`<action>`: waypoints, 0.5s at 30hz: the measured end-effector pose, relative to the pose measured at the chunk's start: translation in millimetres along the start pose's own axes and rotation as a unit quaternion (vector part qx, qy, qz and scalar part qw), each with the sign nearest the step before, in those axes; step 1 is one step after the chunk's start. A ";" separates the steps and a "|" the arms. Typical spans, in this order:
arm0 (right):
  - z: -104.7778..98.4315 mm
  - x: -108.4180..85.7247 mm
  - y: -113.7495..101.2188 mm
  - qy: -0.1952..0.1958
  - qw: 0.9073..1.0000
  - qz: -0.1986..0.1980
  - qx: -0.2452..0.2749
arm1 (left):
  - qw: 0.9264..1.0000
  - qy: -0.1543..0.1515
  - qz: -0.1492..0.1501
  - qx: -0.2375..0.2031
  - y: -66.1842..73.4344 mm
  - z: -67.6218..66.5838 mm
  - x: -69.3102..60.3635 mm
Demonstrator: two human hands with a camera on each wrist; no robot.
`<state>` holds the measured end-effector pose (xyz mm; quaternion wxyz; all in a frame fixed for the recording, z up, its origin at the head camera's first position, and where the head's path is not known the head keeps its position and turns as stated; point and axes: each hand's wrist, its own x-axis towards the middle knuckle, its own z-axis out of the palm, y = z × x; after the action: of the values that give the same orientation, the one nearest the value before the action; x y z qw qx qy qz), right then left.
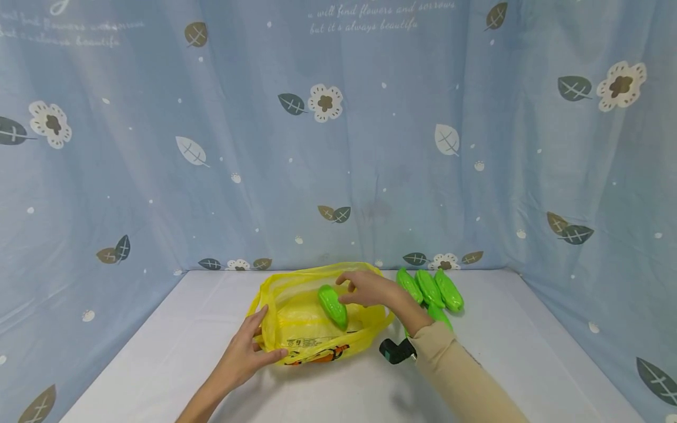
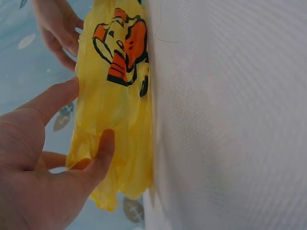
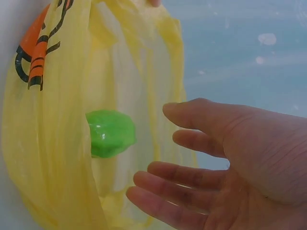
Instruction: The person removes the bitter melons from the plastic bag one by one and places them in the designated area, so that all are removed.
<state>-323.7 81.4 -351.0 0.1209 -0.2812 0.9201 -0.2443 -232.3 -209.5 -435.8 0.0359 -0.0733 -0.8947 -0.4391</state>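
A yellow plastic bag [image 1: 296,317] lies on its side with its mouth spread wide. My left hand [image 1: 245,352] holds its left edge, the thumb on the printed front and other fingers around the rim and handle, as the left wrist view also shows. Within the bag's mouth is a shiny green elongated object [image 1: 333,306], slightly tilted; its exact kind is unclear. Beside it, at the bag's right, my right hand [image 1: 365,288] hovers with fingers spread. In the right wrist view a gap separates those fingers from the green object [image 3: 111,133].
Several similar green objects [image 1: 428,288] lie grouped at the back right, one partly behind the right forearm. A small black object [image 1: 396,351] shows beside that forearm. The white tabletop [image 1: 529,352] meets a blue patterned curtain [image 1: 370,176] at the back and sides.
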 end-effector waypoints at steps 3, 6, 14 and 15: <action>2.2 4.8 0.0 0.006 1.000 0.010 -0.007 | 1.000 -0.001 0.001 -0.001 -0.3 -0.6 0.0; 4.7 9.3 0.1 0.015 1.000 0.020 -0.008 | 1.000 -0.003 0.001 -0.004 -0.5 -1.4 -0.1; 9.1 18.5 1.4 0.035 0.998 0.035 -0.030 | 1.000 -0.004 -0.005 -0.011 -0.6 -0.6 1.2; 9.7 19.7 1.6 0.037 0.998 0.034 -0.033 | 1.000 -0.003 -0.005 -0.011 -0.5 -0.3 1.4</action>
<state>-336.9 67.6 -361.8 0.0854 -0.2443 0.9406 -0.2198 -233.8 -209.9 -435.8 0.0299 -0.0705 -0.8901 -0.4492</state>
